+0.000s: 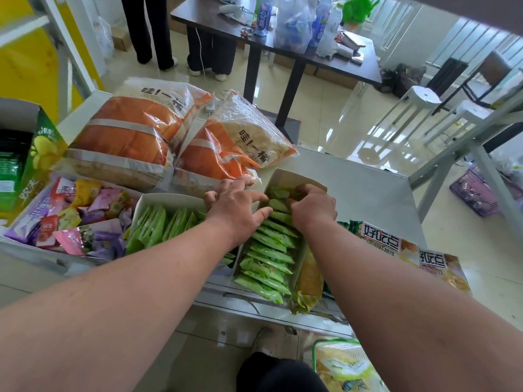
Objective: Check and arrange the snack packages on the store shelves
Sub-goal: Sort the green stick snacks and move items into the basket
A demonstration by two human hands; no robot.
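A narrow white box (294, 176) on the grey shelf top (368, 193) holds a row of small green snack packets (268, 256). My left hand (237, 205) rests on the box's left wall, fingers spread onto the packets near its far end. My right hand (312, 206) is curled over the far packets, fingertips pinching them. A second white box (169, 199) of green packets (152, 227) lies to the left, partly under my left forearm.
Two big orange-and-white bread bags (124, 137) (226, 148) lie behind the boxes. A tray of mixed pink and purple sweets (79, 219) sits at left, and biscuit packs (396, 244) at right. White stools (424, 100), a dark table (283, 49) and standing people (158, 29) are beyond.
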